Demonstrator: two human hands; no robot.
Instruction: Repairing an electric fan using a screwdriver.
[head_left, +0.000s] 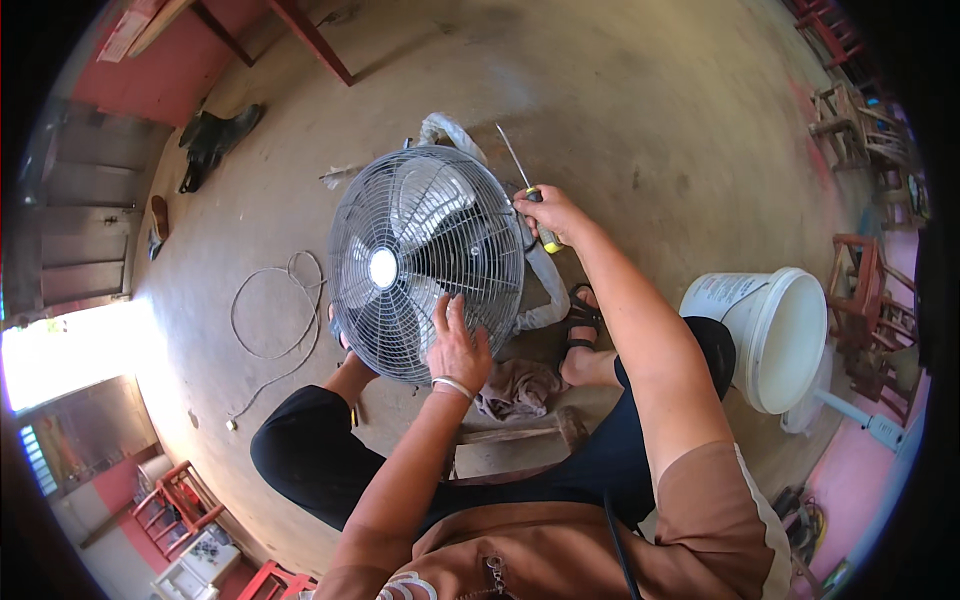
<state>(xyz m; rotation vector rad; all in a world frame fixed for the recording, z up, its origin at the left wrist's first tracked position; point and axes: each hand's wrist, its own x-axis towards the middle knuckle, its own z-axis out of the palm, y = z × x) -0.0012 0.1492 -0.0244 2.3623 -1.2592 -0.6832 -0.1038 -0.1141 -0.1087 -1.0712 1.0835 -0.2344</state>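
A round wire-caged fan stands on the concrete floor between the person's knees. The left hand lies flat on the fan's lower grille, while the right hand grips a yellow-handled screwdriver at the fan's right rim. A white bucket lies right of the fan.

Fan at frame centre, upright on the floor. Left hand flat on its lower right grille; right hand at its upper right edge, holding a screwdriver. Cord left of the fan. Bucket at right. Cloth below the fan. Boots at upper left.
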